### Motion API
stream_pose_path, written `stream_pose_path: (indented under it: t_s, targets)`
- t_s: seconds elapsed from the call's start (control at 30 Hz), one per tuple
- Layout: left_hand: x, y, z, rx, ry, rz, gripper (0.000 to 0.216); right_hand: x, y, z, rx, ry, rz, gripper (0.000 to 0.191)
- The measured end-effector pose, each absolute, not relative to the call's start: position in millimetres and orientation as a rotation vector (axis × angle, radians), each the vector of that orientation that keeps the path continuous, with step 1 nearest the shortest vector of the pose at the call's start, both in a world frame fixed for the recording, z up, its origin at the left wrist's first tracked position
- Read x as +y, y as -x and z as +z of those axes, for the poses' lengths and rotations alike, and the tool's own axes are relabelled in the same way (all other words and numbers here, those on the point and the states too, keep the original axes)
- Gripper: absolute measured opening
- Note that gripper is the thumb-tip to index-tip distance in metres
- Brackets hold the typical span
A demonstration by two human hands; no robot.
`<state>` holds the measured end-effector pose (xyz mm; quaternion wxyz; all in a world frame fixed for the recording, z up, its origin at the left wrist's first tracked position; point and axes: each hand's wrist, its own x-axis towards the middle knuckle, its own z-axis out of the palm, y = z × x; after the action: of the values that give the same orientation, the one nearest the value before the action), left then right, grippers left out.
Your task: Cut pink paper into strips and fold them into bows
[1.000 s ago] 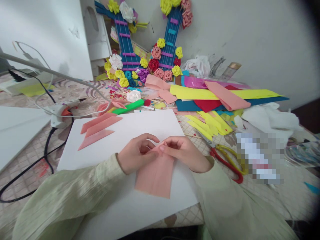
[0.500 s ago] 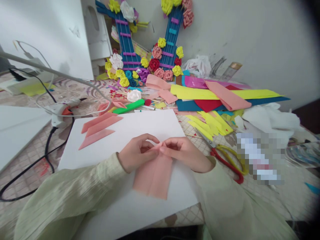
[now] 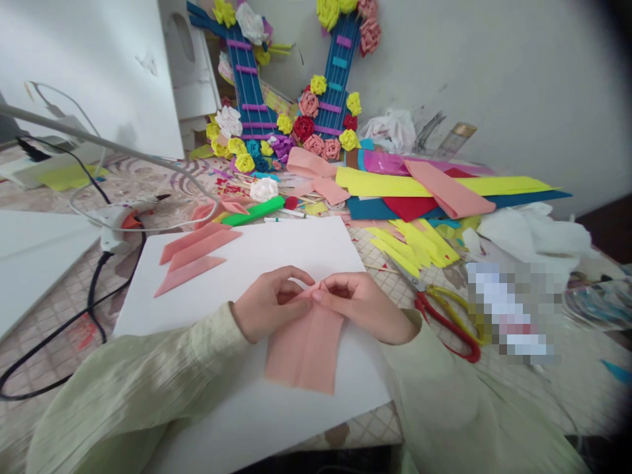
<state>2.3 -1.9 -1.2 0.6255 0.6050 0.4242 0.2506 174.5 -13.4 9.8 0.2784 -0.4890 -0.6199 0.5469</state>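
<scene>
Pink paper [image 3: 306, 349] shifted slightly; left hand [image 3: 269, 306] and right hand [image 3: 363, 304] pinched its top edge on white sheet [image 3: 276, 250], likely holding a crease.

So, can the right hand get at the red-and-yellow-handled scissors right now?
Probably yes: the red-and-yellow-handled scissors lie uncovered just beside the right hand, nothing between them, though it would first have to release the pink paper piece.

My hands [image 3: 316, 303] cover the pink paper's [image 3: 306, 349] top edge, and that thing [image 3: 513, 313] at right is all pixelated.
</scene>
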Motion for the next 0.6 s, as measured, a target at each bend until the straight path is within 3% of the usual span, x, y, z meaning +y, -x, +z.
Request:
stream_pose_path:
  t_s: [0.6]
  targets:
    - [-1.0,-3.1,-5.3,0.974,-1.378,0.595,0.026,-14.9,-171.8,8.0,-1.648,1.308,1.461,0.022]
